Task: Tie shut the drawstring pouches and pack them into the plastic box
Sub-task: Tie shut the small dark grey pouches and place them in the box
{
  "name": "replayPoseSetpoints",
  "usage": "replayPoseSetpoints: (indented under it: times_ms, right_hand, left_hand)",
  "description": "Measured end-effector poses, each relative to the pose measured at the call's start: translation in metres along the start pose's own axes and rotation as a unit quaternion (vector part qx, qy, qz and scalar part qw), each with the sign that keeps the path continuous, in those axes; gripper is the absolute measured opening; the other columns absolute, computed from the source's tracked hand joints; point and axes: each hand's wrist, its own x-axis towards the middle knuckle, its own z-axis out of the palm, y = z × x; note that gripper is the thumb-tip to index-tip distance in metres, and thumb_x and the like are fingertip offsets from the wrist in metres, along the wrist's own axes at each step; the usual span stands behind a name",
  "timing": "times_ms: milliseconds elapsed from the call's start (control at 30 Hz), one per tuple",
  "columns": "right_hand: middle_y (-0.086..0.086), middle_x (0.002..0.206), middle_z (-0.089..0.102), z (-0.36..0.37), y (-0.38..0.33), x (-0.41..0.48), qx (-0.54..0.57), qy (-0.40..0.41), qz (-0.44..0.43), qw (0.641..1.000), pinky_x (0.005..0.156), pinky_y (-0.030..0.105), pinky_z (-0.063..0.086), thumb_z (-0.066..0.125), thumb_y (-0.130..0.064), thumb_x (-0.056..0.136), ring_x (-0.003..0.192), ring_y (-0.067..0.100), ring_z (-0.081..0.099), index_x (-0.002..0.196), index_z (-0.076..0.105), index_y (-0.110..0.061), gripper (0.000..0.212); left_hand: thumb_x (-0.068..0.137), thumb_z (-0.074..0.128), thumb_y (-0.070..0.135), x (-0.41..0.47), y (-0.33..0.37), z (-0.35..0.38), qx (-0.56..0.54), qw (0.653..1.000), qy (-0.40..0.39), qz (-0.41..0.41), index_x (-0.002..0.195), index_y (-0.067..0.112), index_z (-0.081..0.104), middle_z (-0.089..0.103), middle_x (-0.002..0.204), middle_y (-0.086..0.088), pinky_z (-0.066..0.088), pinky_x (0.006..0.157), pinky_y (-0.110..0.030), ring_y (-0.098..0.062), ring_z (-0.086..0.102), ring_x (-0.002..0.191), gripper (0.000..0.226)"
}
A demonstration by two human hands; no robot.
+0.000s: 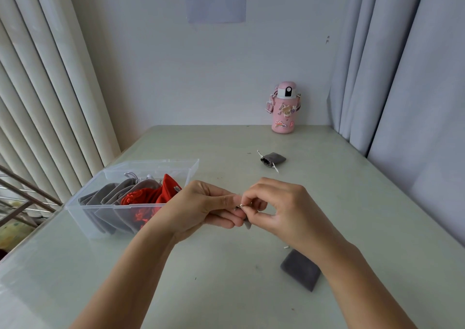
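Left hand [201, 210] and right hand [284, 208] pinch a velvety grey pouch [247, 225].

Soft even daylight (edges bowed), sharp focus

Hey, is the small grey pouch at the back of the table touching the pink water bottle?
Apart. The head view shows a strip of bare table between the grey pouch and the pink bottle.
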Motion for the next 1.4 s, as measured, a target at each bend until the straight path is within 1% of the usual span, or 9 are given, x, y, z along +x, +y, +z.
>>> replayPoseSetpoints:
  times_ms: [167, 267, 433, 567, 667, 800, 933, 1033, 1400]
  right_hand:
    - [-0.005, 0.078, 0.061, -0.002, -0.002, 0.001, 0.022, 0.008, -0.019, 1.000, 0.064, 0.021, 0.048, 0.066, -0.005, 0.083, 0.066, 0.002, 0.053, 0.082, 0.069, -0.013, 0.009]
    - [-0.006, 0.079, 0.063, -0.003, -0.002, 0.001, 0.034, 0.013, -0.018, 0.999, 0.066, 0.017, 0.047, 0.068, -0.003, 0.082, 0.068, 0.000, 0.055, 0.083, 0.071, -0.014, 0.012]
    - [-0.015, 0.075, 0.066, -0.007, -0.009, 0.004, 0.131, 0.018, 0.109, 0.985, 0.070, 0.011, 0.043, 0.073, -0.010, 0.078, 0.073, 0.001, 0.060, 0.079, 0.069, -0.019, 0.010]
    - [-0.016, 0.073, 0.067, -0.009, -0.004, 0.005, 0.182, -0.006, 0.201, 0.962, 0.068, 0.022, 0.041, 0.076, -0.019, 0.080, 0.068, 0.002, 0.053, 0.077, 0.071, -0.029, 0.011]
    - [-0.009, 0.073, 0.067, -0.008, -0.001, 0.005, 0.217, -0.022, 0.235, 0.947, 0.064, 0.023, 0.038, 0.075, -0.030, 0.075, 0.067, 0.016, 0.045, 0.076, 0.072, -0.032, 0.003]
    - [-0.017, 0.066, 0.060, -0.006, 0.002, 0.003, 0.242, -0.043, 0.250, 0.937, 0.064, 0.017, 0.035, 0.068, -0.029, 0.071, 0.064, 0.000, 0.043, 0.071, 0.069, -0.026, 0.004]
    - [-0.011, 0.068, 0.062, -0.006, 0.004, 0.003, 0.260, -0.084, 0.261, 0.926, 0.066, 0.022, 0.040, 0.063, -0.027, 0.074, 0.065, 0.008, 0.049, 0.072, 0.065, -0.022, 0.006]
    - [-0.008, 0.071, 0.064, -0.004, 0.008, 0.001, 0.215, -0.098, 0.254, 0.938, 0.079, 0.025, 0.044, 0.061, -0.033, 0.073, 0.071, 0.005, 0.056, 0.071, 0.063, -0.024, 0.009]
    - [-0.007, 0.065, 0.065, -0.004, 0.015, -0.002, 0.285, -0.111, 0.298, 0.904, 0.063, 0.017, 0.043, 0.063, 0.001, 0.085, 0.061, 0.004, 0.057, 0.074, 0.064, -0.014, 0.019]
  left_hand:
    - [0.068, 0.064, 0.020, 0.000, -0.001, -0.003, -0.030, 0.999, -0.018, -0.023, 0.070, 0.011, 0.077, 0.072, 0.069, -0.006, 0.051, 0.052, -0.014, -0.007, 0.069, 0.061, 0.016]
    - [0.059, 0.075, 0.027, 0.001, -0.003, -0.005, -0.049, 0.998, -0.029, -0.025, 0.069, 0.012, 0.078, 0.071, 0.067, -0.005, 0.051, 0.050, -0.012, -0.006, 0.068, 0.059, 0.018]
    - [0.035, 0.092, 0.050, 0.004, -0.007, -0.009, -0.051, 0.997, -0.046, 0.034, 0.067, 0.011, 0.076, 0.068, 0.062, -0.003, 0.050, 0.049, -0.013, -0.006, 0.065, 0.053, 0.053]
    - [0.055, 0.085, 0.042, 0.004, -0.006, -0.006, -0.030, 0.996, -0.024, 0.083, 0.068, 0.012, 0.076, 0.068, 0.064, -0.004, 0.051, 0.052, -0.015, -0.008, 0.065, 0.055, 0.033]
    - [0.069, 0.068, 0.024, 0.003, -0.005, -0.001, -0.002, 0.994, 0.010, 0.107, 0.065, 0.014, 0.075, 0.068, 0.063, -0.006, 0.051, 0.053, -0.017, -0.011, 0.064, 0.054, 0.013]
    - [0.071, 0.067, 0.018, 0.002, -0.005, 0.002, 0.016, 0.993, 0.008, 0.120, 0.069, 0.011, 0.074, 0.069, 0.065, -0.009, 0.052, 0.054, -0.019, -0.014, 0.066, 0.055, 0.010]
    - [0.077, 0.065, 0.017, 0.003, -0.006, 0.001, 0.065, 0.992, -0.019, 0.110, 0.081, 0.003, 0.068, 0.068, 0.067, -0.007, 0.054, 0.058, -0.022, -0.015, 0.066, 0.060, 0.015]
    - [0.084, 0.064, 0.013, 0.005, -0.009, 0.001, 0.133, 0.986, -0.023, 0.098, 0.085, 0.004, 0.067, 0.068, 0.069, -0.005, 0.056, 0.062, -0.025, -0.016, 0.067, 0.066, 0.010]
    - [0.089, 0.063, 0.023, 0.009, -0.020, 0.008, 0.304, 0.936, 0.045, 0.171, 0.086, 0.013, 0.065, 0.069, 0.077, -0.001, 0.058, 0.069, -0.029, -0.014, 0.069, 0.067, 0.011]
